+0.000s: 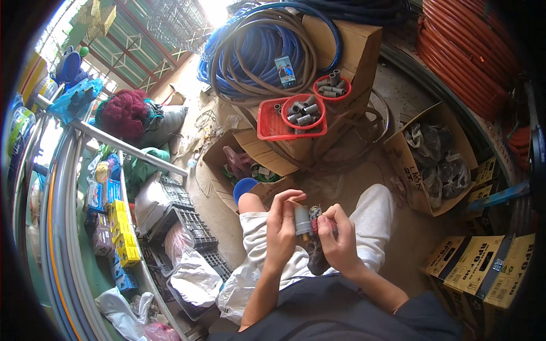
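Both hands closed on a grey fitting and a rag, over my lap.

My left hand [281, 227] fingers pinch the fitting [302, 220] upright; my right hand [339, 241] grips the dark rag [316, 258] pressed against it. Ahead, a red basket [273, 122] and two round red trays [303, 111] hold more fittings, beside coiled hoses [256, 51].

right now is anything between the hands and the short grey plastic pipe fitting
Nothing visible: the left hand already holds the short grey plastic pipe fitting, and the right hand presses a dark rag against it.
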The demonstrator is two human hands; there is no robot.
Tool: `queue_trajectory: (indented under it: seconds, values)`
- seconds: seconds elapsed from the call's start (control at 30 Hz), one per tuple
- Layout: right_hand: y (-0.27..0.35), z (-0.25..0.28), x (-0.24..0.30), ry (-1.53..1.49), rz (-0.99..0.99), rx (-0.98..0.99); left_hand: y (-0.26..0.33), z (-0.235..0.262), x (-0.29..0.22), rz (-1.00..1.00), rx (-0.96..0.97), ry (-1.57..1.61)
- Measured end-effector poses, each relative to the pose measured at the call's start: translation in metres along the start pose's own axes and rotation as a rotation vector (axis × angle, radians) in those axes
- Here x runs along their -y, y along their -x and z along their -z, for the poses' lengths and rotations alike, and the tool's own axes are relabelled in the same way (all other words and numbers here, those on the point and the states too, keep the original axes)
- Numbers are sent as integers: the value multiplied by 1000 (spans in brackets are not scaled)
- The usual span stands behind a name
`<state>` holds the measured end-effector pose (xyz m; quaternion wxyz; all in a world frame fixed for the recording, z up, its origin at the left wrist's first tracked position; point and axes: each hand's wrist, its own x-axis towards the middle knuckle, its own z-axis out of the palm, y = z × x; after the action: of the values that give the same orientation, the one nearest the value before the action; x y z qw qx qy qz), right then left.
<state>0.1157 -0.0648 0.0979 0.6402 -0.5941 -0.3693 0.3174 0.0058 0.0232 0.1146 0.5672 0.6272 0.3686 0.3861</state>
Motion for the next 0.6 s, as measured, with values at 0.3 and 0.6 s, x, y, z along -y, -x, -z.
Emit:
queue_trajectory:
  seconds: [0.3, 0.6]
  values:
    - [-17, -19, 10, 209, 150, 8, 16, -9, 8, 92, -135, 186]
    - [-6, -16, 10, 160, 115, 70, 19, -16, -22, 36, -224, 138]
